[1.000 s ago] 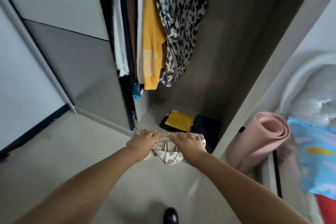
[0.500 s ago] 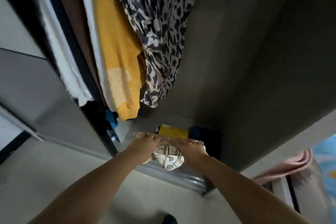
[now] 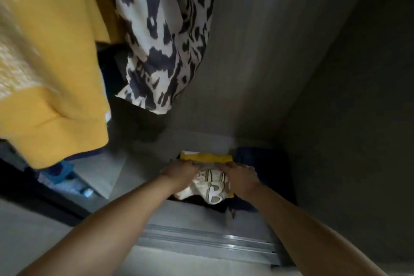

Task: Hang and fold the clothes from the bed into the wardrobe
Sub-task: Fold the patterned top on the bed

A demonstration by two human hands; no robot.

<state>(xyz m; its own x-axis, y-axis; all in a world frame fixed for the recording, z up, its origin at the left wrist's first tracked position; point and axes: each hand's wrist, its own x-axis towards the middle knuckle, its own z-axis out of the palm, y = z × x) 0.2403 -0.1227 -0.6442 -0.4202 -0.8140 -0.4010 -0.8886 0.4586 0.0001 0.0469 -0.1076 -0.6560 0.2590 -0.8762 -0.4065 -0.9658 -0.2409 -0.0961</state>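
A yellow hanging garment [image 3: 51, 87] and a black-and-white spotted hanging garment [image 3: 165, 36] crowd the grey wardrobe [image 3: 280, 74] above. On its floor, at the front edge, a cream folded printed cloth [image 3: 209, 188] is held atop a yellow folded garment [image 3: 208, 157], gripped by the left hand [image 3: 179, 173] and right hand [image 3: 240, 176], fingers curled over it.

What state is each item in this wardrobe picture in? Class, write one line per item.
printed folded garment: folded, held by both hands on the yellow folded garment.
yellow folded garment: folded, lying on the wardrobe floor.
yellow top: hanging.
animal-print garment: hanging.
dark folded garment: lying beside the stack.
left hand: gripping the printed garment.
right hand: gripping the printed garment.
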